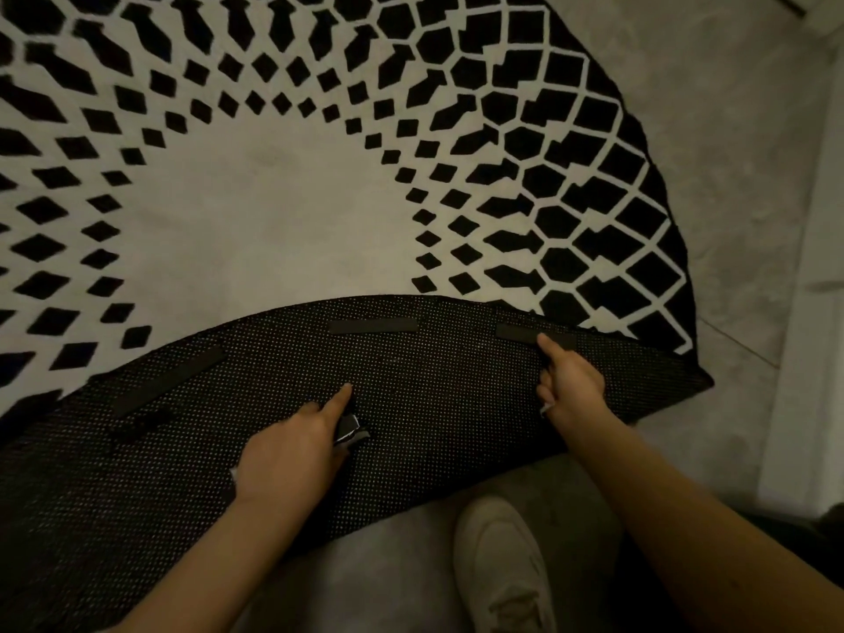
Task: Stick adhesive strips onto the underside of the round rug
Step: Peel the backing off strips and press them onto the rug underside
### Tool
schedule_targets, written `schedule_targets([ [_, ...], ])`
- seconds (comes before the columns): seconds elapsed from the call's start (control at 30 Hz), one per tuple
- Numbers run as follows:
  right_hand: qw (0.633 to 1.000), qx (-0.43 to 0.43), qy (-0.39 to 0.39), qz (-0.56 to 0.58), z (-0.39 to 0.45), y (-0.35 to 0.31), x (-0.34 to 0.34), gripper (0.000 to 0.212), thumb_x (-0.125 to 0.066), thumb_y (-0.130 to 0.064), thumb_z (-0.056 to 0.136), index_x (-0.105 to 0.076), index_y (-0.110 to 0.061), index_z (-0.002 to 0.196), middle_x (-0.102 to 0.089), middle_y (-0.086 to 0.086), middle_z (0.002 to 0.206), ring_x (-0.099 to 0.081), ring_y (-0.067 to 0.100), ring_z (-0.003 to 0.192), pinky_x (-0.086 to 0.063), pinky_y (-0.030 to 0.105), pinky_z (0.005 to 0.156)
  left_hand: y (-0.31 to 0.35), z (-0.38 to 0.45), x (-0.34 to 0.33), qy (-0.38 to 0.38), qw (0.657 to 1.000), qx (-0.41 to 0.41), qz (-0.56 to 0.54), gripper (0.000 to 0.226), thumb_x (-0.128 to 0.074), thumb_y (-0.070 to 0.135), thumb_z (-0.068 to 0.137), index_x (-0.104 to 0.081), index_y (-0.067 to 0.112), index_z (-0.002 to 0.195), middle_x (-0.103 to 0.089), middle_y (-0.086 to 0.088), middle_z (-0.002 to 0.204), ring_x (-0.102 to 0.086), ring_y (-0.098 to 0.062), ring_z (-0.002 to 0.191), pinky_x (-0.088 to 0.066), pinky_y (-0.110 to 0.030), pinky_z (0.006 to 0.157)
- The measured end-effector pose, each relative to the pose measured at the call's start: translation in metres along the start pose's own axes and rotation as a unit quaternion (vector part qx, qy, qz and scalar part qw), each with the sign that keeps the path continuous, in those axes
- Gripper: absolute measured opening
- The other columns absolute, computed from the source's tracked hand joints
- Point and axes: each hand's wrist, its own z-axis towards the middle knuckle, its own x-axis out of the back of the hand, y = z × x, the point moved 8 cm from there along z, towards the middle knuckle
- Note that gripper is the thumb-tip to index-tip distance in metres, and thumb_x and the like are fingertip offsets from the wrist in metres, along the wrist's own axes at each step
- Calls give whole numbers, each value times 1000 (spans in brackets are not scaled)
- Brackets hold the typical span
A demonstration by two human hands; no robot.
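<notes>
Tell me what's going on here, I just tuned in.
A person has folded the near edge of the round rug over, so its dotted underside faces up. Three dark adhesive strips lie along it: left strip, middle strip, right strip. The right hand presses its index finger on the right strip. The left hand points a finger at the backing while holding what look like spare strips. A shoe shows below.

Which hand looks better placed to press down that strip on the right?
The right hand: its forefinger already touches the right strip on the rug's underside. The left hand holds something small, away from it.
</notes>
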Motion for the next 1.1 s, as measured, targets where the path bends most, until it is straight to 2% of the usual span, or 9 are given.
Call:
schedule_targets([
  [0.3, 998, 9, 31, -46, -1, 2, -1, 19, -72, -15, 81, -55, -16, 73, -49, -1, 61, -38, 7, 46, -32, 16, 34, 0, 0, 1, 0, 1000, 7, -1, 70, -47, 48, 93, -8, 39, 149, -52, 7, 126, -61, -13, 102, -49, -28, 73],
  [0.43, 996, 23, 56, -65, -1, -1, -4, 16, -73, -18, 80, -58, -16, 77, -57, 0, 76, -47, 9, 56, -37, 20, 43, 0, 0, 2, 4, 1000, 8, -2, 70, -49, 47, 93, -9, 39, 149, -52, 8, 125, -60, -12, 100, -48, -26, 71],
  [0.57, 994, 44, 63, -84, 0, -3, -4, 12, -72, -21, 81, -61, -16, 85, -60, 1, 83, -53, 12, 65, -42, 23, 49, 0, 1, 1, 1, 1000, 4, 7, 70, -47, 48, 93, -7, 39, 149, -52, 8, 124, -60, -11, 101, -47, -25, 70],
  [0.7, 990, 69, 72, -104, 2, -8, -4, 14, -72, -20, 82, -59, -15, 79, -61, 2, 81, -53, 12, 62, -45, 24, 50, 0, 1, 0, 0, 1000, 4, 9, 70, -46, 50, 93, -6, 40, 149, -51, 8, 125, -60, -12, 101, -48, -27, 70],
  [0.77, 986, 90, 80, -118, 1, -11, -5, 15, -73, -18, 81, -60, -11, 82, -62, 6, 87, -55, 14, 67, -51, 26, 59, -1, 1, -1, 0, 1000, 5, 8, 70, -46, 51, 93, -6, 40, 149, -51, 8, 125, -60, -12, 101, -48, -27, 70],
  [0.83, 984, 96, 105, -109, 1, -11, -1, 33, -77, -18, 76, -60, -7, 102, -60, 8, 100, -59, 19, 84, -55, 35, 77, -1, 0, -1, -1, 1000, 7, 7, 70, -46, 51, 93, -7, 40, 149, -51, 8, 126, -60, -12, 101, -48, -27, 71],
  [0.9, 984, 80, 124, -104, 2, -10, 4, 51, -81, -19, 71, -53, -6, 112, -55, 8, 106, -57, 23, 96, -53, 38, 85, -1, 0, 0, -2, 1000, 8, 6, 69, -46, 50, 93, -7, 40, 149, -51, 7, 127, -60, -13, 102, -49, -28, 72],
  [1.03, 982, 78, 123, -122, 2, -11, 4, 48, -80, -20, 72, -51, -9, 108, -54, 10, 108, -56, 22, 88, -48, 29, 59, -1, 0, 0, -1, 1000, 9, 4, 68, -46, 50, 93, -7, 41, 149, -51, 7, 128, -61, -15, 104, -49, -31, 74],
  [1.1, 981, 77, 131, -122, 4, -9, 5, 52, -80, -21, 72, -52, -7, 113, -56, 10, 112, -58, 23, 92, -52, 32, 66, -2, 0, -1, -4, 1000, 9, 7, 68, -45, 50, 93, -6, 41, 149, -51, 7, 127, -61, -14, 103, -49, -31, 74],
])
